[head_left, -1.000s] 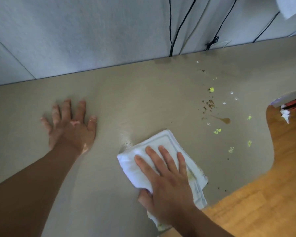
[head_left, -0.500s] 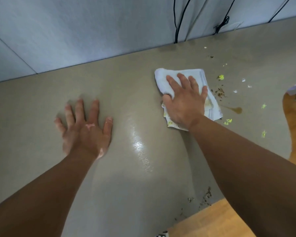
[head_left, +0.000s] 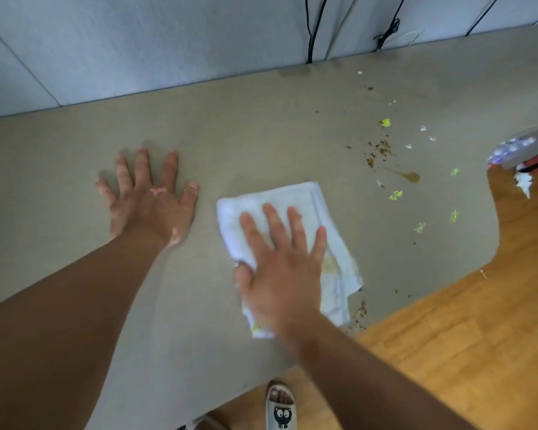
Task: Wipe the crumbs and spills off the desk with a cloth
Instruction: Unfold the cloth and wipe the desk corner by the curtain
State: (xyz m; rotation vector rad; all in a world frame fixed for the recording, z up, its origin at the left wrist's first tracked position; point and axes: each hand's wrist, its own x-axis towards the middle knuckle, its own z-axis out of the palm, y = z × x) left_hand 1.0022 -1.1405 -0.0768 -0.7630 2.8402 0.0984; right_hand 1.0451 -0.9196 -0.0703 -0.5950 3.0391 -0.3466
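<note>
since half a second ago the right hand (head_left: 280,274) has pulled the cloth (head_left: 292,197) back from the far part of the desk (head_left: 230,135), near the wall, towards the near edge, while the left hand (head_left: 151,206) has stayed planted where it was. the right hand lies flat on the white folded cloth, fingers straight and a little spread, pressing down rather than gripping; its outline is smeared with motion, and the thumb is mostly tucked against the cloth's left edge, so how it sits is hard to tell. the hand covers the middle of the cloth, and a yellowish stain shows on the part just right of the little finger. the left hand rests palm down on the bare desk, fingers splayed, holding nothing, just left of the cloth and not touching it. to the right of the cloth, apart from it, lie brown crumbs (head_left: 379,148), a small brown spill (head_left: 412,176), green bits (head_left: 395,195) and white flecks (head_left: 423,128). more brown crumbs (head_left: 361,308) sit by the desk's front edge, just beside the cloth's lower right corner. black cables (head_left: 312,26) hang down the wall behind the desk, cut off at the top. at the right edge a grey object (head_left: 516,147) is cut off and too blurred to identify. below the desk, a wooden floor (head_left: 448,336) and a white slipper (head_left: 280,408) show, the slipper cut by the frame's bottom edge.
</note>
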